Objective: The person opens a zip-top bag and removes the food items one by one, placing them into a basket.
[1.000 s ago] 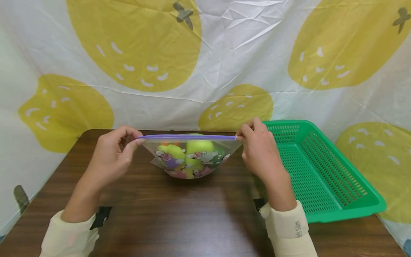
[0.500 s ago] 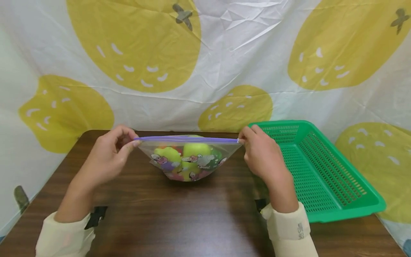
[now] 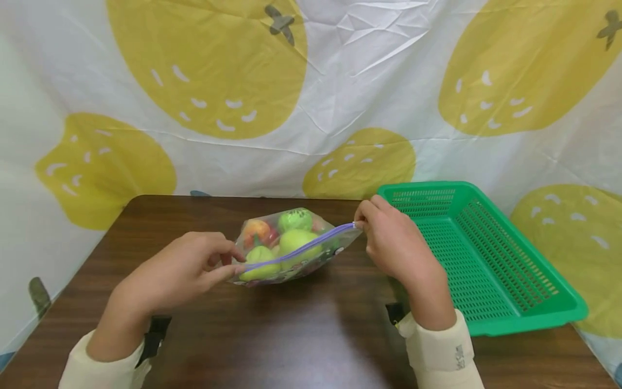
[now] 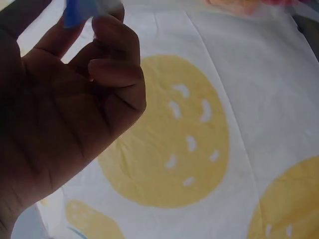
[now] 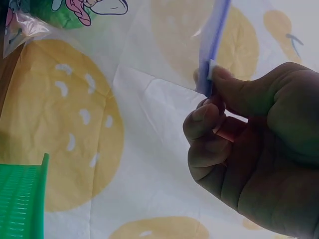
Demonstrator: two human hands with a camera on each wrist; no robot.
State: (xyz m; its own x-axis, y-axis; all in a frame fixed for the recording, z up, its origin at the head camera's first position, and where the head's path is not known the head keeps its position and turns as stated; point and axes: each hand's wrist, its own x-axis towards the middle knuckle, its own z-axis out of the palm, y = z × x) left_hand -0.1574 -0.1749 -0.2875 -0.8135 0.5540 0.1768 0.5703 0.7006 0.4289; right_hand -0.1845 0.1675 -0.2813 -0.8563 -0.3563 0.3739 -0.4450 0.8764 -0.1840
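Note:
A clear zip bag with cartoon prints hangs slanted over the table, several toy fruits and vegetables inside. Its purple zip strip slopes down to the left. At the lower left corner, my left hand pinches the bag between thumb and fingers; the left wrist view shows only a blue corner by the fingertips. My right hand grips the raised right end, its thumb against a small white slider on the strip. The bag's underside is hidden.
A green slotted basket stands on the right of the brown wooden table, close beside my right forearm. Behind the table hangs a white cloth with large yellow fruit prints.
My left hand has come down and a little right with its corner of the bag, so the strip now slants and the contents show from above. My right hand has lowered slightly.

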